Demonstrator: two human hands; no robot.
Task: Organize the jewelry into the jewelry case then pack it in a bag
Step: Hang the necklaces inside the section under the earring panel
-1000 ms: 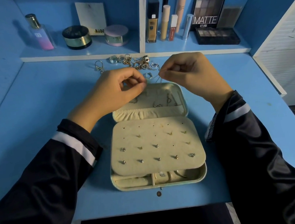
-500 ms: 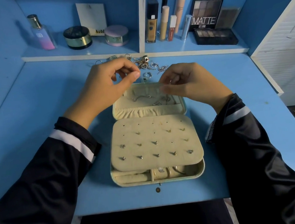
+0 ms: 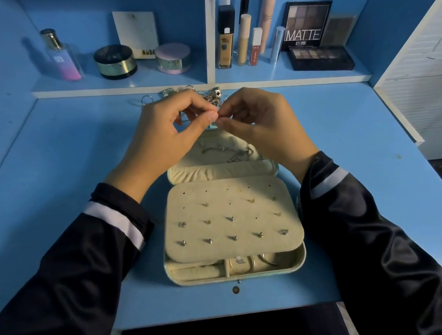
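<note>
A cream jewelry case (image 3: 238, 272) lies open on the blue desk. Its earring panel (image 3: 231, 216) holds several studs, and thin chains lie in the lid pocket (image 3: 221, 153). Above the lid, my left hand (image 3: 165, 135) and my right hand (image 3: 261, 123) meet fingertip to fingertip. Both pinch a small, thin piece of jewelry between thumb and forefinger; it is too small to identify. A heap of loose rings and chains (image 3: 205, 92) lies on the desk just behind my hands, partly hidden by them.
A shelf at the back carries a perfume bottle (image 3: 61, 57), two round jars (image 3: 115, 62), makeup tubes (image 3: 243, 39) and eyeshadow palettes (image 3: 308, 25). A white cabinet (image 3: 426, 81) bounds the desk on the right. A small round fitting (image 3: 235, 290) lies before the case.
My hands were apart half a second ago, the right one low over the lid. They have come together above the lid's far edge, fingertips touching.
</note>
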